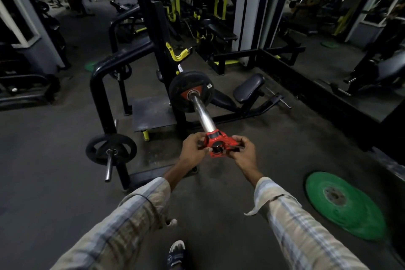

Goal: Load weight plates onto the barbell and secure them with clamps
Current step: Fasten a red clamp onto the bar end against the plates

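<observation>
The clamp (217,143) is red with black inserts and sits on the very tip of the sleeve (202,110), its bore ringing the bar end. It lies directly between the two sets of fingers, which approach it from opposite sides.

The left hand (192,148) grips the clamp's left side; its fingers are curled and pressed together around the body, thumb toward the near face. The right hand (242,152) pinches the clamp's right wing, where a dark lever part projects just under the fingertips. Whether that lever is open or locked cannot be told. A two-sided grip of this kind keeps the bore square to the sleeve, so the clamp is judged ready to slide without binding.

Beyond the fingers, along the chrome sleeve, the plate (190,92) stands upright on the bar, well apart from the clamp. Bare sleeve lies between them. The clamp therefore secures nothing at this position; the judged next step is to push it away from the body until it touches the plate face, then close the lever.

To the left of the left hand, a second bar (109,164) carries a small plate on a black rack (98,94). To the right of the right hand, and nearer the body, a green plate (344,204) lies flat on the floor (54,160), unloaded. A shoe (176,252) shows below the plaid sleeves.
</observation>
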